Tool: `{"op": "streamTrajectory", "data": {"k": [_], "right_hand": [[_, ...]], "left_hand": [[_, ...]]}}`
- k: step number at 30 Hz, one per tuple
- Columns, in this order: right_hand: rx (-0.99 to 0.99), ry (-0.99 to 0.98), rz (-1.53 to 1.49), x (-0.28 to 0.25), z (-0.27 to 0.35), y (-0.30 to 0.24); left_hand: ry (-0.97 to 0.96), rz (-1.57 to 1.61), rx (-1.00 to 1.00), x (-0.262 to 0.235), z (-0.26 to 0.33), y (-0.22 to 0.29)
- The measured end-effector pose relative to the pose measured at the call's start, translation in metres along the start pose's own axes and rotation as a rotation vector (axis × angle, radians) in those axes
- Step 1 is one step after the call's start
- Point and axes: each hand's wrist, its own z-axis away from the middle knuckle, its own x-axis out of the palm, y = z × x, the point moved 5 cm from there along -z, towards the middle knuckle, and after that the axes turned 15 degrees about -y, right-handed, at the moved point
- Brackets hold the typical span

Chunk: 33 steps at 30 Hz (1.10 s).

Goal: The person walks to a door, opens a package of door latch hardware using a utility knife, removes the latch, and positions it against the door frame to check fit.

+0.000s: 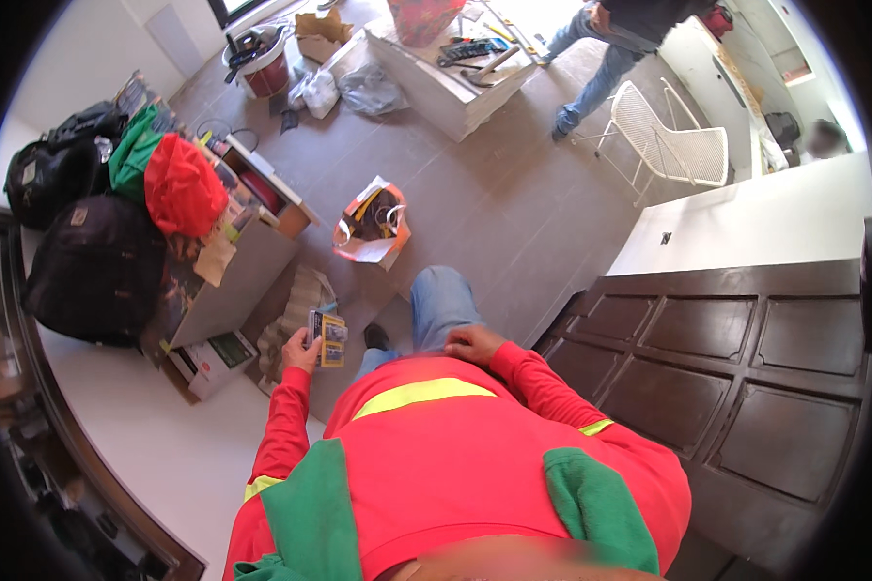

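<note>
My left hand (301, 351) is closed around the edge of a small yellow and black package (331, 341), held out to the left of my body. The package has clear-looking windows; what is inside is too small to tell. My right hand (472, 343) lies against the front of my jeans (443, 302), below the shirt hem, its fingers loosely bent and nothing visible in them. On the floor ahead, an open orange and white bag (371, 254) holds dark items with yellow parts.
To the left, black backpacks (97, 266) and a red cloth bag (183, 186) crowd a stack of boxes. A dark panelled door (688, 353) stands at right. Farther off are a white wire chair (664, 136), a person in jeans (601, 63), a tool-covered block (436, 92) and a bucket (264, 76).
</note>
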Motion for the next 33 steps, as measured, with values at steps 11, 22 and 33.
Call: {"op": "streamTrajectory", "data": {"k": [11,22,33], "right_hand": [[-0.059,0.454,0.133,-0.255,-0.044,-0.002],[0.238,0.557,0.358,-0.873,-0.247,0.232],[0.456,0.702,0.631,-1.293,-0.446,0.332]], "left_hand": [[-0.092,0.048,0.131,0.021,-0.174,0.124],[-0.030,-0.042,-0.254,0.097,-0.376,0.287],[-0.070,0.056,-0.761,0.175,-0.441,0.435]]}}
